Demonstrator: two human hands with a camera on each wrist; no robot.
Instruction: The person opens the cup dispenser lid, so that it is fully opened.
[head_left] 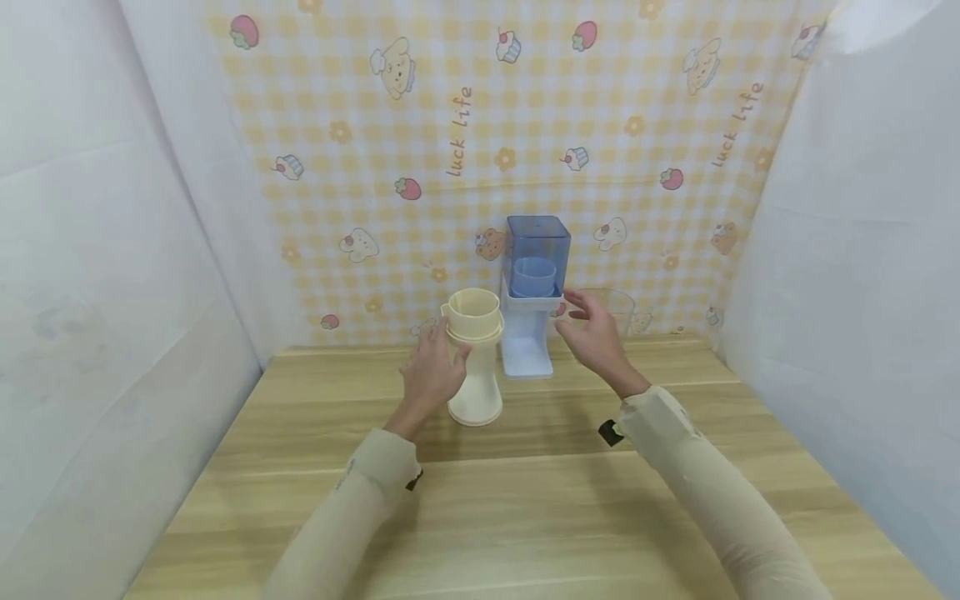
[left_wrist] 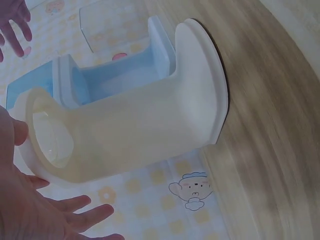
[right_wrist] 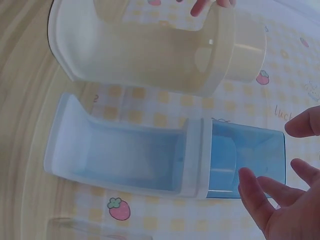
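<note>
A cream stand (head_left: 476, 398) with a wide foot rises in the middle, a cream cup-like ring (head_left: 480, 323) at its top. My left hand (head_left: 432, 372) is at its left side, fingers spread; in the left wrist view the thumb (left_wrist: 20, 132) lies against or very near the rim. Just behind and right stands a light blue dispenser-like stand (head_left: 527, 350). It carries a see-through blue box (head_left: 555, 243) with a round blue part inside. Beside that box's right side is my right hand (head_left: 595, 335), fingers apart and holding nothing; whether it touches the box, I cannot tell.
A clear, see-through container (head_left: 621, 307) stands at the back, partly behind my right hand. Both stands are on a wood-grain table (head_left: 480, 525), near the checked cloth backdrop (head_left: 420, 142). White sheets hang at the left (head_left: 112, 292) and right (head_left: 847, 250).
</note>
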